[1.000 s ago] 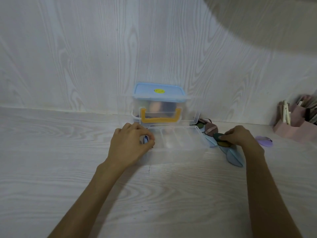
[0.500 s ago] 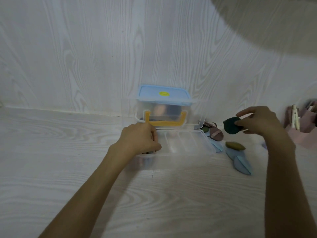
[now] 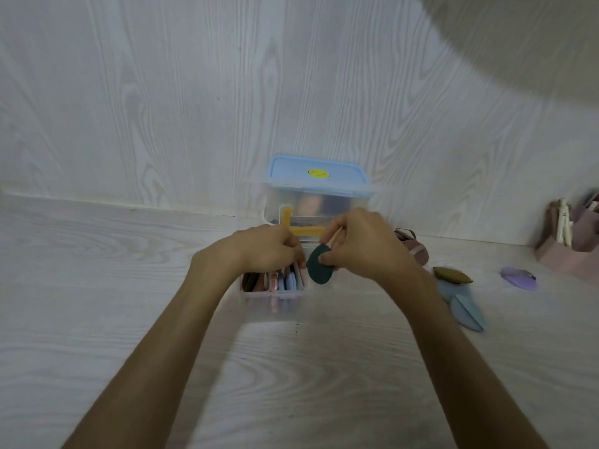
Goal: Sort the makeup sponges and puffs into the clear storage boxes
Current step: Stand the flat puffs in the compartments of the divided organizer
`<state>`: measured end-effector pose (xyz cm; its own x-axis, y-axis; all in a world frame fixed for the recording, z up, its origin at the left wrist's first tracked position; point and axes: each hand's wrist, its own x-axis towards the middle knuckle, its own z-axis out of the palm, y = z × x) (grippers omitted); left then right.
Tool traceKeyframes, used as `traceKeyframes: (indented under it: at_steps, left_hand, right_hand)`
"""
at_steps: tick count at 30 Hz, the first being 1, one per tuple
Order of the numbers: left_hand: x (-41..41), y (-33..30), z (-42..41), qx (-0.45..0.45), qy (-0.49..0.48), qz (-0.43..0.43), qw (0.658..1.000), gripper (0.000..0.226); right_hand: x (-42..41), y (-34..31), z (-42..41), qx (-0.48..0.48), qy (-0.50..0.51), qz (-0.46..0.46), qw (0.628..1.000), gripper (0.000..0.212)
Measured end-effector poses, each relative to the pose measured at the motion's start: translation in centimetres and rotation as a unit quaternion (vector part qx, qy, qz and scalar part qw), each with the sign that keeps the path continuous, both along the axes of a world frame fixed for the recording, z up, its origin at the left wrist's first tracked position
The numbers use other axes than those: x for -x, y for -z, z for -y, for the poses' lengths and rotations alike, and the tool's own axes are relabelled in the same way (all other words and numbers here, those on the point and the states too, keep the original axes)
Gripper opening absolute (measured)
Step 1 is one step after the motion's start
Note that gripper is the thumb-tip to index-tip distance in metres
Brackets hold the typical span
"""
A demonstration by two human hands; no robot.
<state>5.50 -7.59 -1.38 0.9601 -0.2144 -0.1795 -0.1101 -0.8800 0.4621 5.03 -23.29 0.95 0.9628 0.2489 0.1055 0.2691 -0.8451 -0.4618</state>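
A low clear storage box (image 3: pixel 275 311) lies on the table in front of me, its left compartment packed with several upright puffs (image 3: pixel 285 281) in brown, pink and blue. My left hand (image 3: pixel 265 249) rests on those puffs, fingers curled against them. My right hand (image 3: pixel 359 243) pinches a dark green teardrop puff (image 3: pixel 319 265) just above the box, right of the packed compartment. Loose puffs lie on the table to the right: an olive one (image 3: pixel 452 275), light blue ones (image 3: pixel 466 311), a mauve one (image 3: pixel 418 251) and a purple one (image 3: pixel 518 277).
A taller clear box (image 3: pixel 319 196) with a blue lid and orange handle stands behind the low box against the wall. A pink organiser (image 3: pixel 573 244) holding tools sits at the far right.
My right hand has carried the dark green puff from the right side over to the low box, next to my left hand. The left hand stays on the packed puffs.
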Motion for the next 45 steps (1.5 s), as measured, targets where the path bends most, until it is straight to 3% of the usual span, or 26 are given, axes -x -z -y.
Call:
traceKeyframes:
  at_steps: [4,8,14,22,26,28,30,32,34,36,40,45]
  left_hand:
    - [-0.1,0.1,-0.1,0.009,0.011,0.017,1.000,0.029]
    - [0.1,-0.3,-1.0,0.025,0.027,0.037,0.999,0.016]
    - [0.6,-1.4,-2.2,0.040,0.024,0.110,0.993,0.016]
    - [0.6,-0.6,0.0,-0.003,0.055,0.109,0.993,0.017]
    - [0.4,-0.5,0.0,-0.021,0.055,0.093,0.994,0.016]
    - [0.3,-0.4,0.1,-0.038,0.048,0.104,0.993,0.019]
    - [0.2,-0.2,0.2,-0.048,0.038,0.119,0.991,0.020]
    - [0.0,0.1,0.4,-0.051,0.028,0.132,0.989,0.018]
    - [-0.1,0.3,0.5,-0.056,0.023,0.146,0.987,0.018]
    - [-0.1,0.4,0.6,-0.062,0.024,0.155,0.986,0.018]
    - [-0.2,0.5,0.6,-0.053,0.031,0.143,0.988,0.015]
    - [-0.1,0.6,0.7,-0.070,0.034,0.141,0.987,0.015]
  right_hand:
    - [-0.3,1.7,-1.0,0.032,-0.004,0.003,0.999,0.024]
    - [-0.4,2.7,-1.7,0.062,-0.006,0.022,0.998,0.031]
    - [-0.9,0.9,-0.4,0.036,-0.087,-0.157,0.983,0.032]
    - [-1.6,2.2,-0.4,0.044,-0.072,-0.040,0.996,0.039]
    - [-1.2,1.3,-0.1,0.040,-0.114,-0.076,0.990,0.032]
    - [-0.9,-0.5,1.6,-0.013,-0.139,-0.121,0.983,0.020]
    - [-1.1,-2.5,4.8,-0.100,-0.095,-0.095,0.986,0.012]
    - [-2.1,-3.3,9.1,-0.137,0.026,-0.047,0.989,0.008]
    - [-3.6,-2.1,13.4,-0.093,0.165,-0.051,0.981,0.008]
    - [-5.1,-0.1,16.2,-0.034,0.242,-0.094,0.965,0.020]
    - [-5.6,2.6,17.2,0.013,0.215,-0.204,0.955,0.046]
    - [-6.2,3.1,17.3,-0.013,0.227,-0.207,0.952,0.041]
